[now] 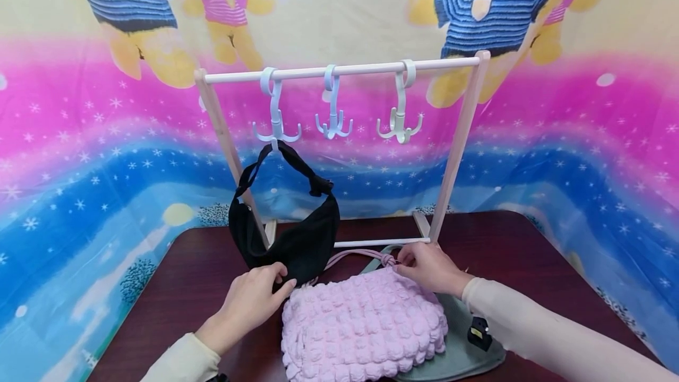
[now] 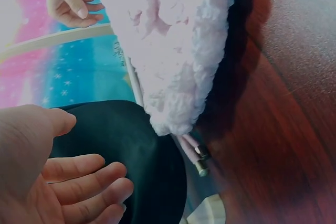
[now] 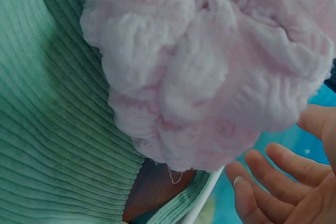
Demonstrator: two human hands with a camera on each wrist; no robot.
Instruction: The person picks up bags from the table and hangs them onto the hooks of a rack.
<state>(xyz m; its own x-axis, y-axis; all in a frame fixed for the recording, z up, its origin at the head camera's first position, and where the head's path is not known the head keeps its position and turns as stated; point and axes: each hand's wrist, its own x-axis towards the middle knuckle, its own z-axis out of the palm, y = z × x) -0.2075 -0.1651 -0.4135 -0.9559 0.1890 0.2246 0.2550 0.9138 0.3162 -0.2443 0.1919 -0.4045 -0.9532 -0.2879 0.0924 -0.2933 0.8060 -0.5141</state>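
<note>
On surface, puffy pink bag looked squishy, light; strap knot seemed best hold. Left grip, right grip gaped loosely, empty.

A dark-red glossy desk supports a pale wooden rack and a ribbed green bag, partly beneath a puckered pink bag.
</note>
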